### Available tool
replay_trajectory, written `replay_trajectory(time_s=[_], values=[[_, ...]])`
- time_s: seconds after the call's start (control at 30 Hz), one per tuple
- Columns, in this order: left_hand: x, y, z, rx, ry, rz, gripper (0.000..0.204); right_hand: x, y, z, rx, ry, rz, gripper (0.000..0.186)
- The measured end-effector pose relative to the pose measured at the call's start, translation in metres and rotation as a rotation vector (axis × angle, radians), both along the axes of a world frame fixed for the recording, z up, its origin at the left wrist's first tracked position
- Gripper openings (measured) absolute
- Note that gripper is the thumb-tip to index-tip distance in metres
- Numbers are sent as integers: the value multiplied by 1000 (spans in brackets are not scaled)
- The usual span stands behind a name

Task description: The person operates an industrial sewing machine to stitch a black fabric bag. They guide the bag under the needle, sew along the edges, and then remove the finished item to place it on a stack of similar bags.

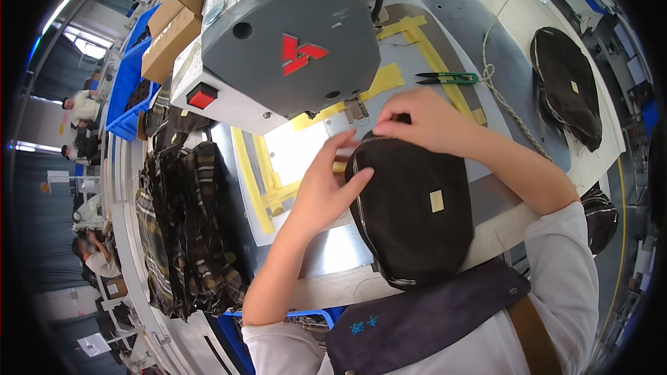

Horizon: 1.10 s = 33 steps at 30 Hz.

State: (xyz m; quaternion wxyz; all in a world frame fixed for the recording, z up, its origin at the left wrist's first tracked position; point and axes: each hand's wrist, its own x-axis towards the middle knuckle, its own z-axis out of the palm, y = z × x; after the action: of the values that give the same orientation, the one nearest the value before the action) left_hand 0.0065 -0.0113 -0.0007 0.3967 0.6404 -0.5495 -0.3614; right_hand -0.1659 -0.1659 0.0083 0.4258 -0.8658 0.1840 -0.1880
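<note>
A black fabric pouch [410,236] with a zipper along its edge and a small pale label lies at the front of the sewing machine's work plate, overlapping the table's near edge. At its far end, my right hand [425,121] has its fingers curled and pinched on the zippered rim. My left hand [325,184] is by the pouch's upper left side, fingers spread, the thumb at the zipper edge. The grey sewing machine head [292,48] stands just beyond both hands. Green-handled thread snips [451,78] lie past my right hand.
A similar black pouch [566,90] sits at the right. Plaid and dark fabric pieces [184,229] are heaped at the left, near blue bins [125,125] and a cardboard box [170,42]. A cord [514,114] crosses the plate, where yellow tape [260,198] is stuck.
</note>
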Motion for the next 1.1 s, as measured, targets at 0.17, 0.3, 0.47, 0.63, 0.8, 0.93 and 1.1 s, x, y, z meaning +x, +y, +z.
replay_trajectory(time_s=[0.17, 0.3, 0.47, 0.63, 0.8, 0.93, 1.1], values=[[4, -28, 7, -114, -232, -39, 34, 16, 17, 9, 162, -64, -85, 19], [-4, -30, -11, -273, -173, 58, 24, -2, -9, -11, 576, 9, -137, 20], [-9, -30, -21, -278, -166, 183, 24, 0, -5, 2, 224, -99, -271, 14], [-7, -25, -23, -371, -227, 148, 31, 6, 6, 0, 191, -89, -268, 15], [-6, -26, -24, -429, -228, 113, 34, -1, 6, 2, 135, -66, -220, 13], [-7, -25, -26, -530, -297, 145, 38, 4, 16, 5, -95, -138, -195, 10], [-14, -23, -22, -544, -359, 109, 35, 5, 12, -6, 82, -71, -224, 10]])
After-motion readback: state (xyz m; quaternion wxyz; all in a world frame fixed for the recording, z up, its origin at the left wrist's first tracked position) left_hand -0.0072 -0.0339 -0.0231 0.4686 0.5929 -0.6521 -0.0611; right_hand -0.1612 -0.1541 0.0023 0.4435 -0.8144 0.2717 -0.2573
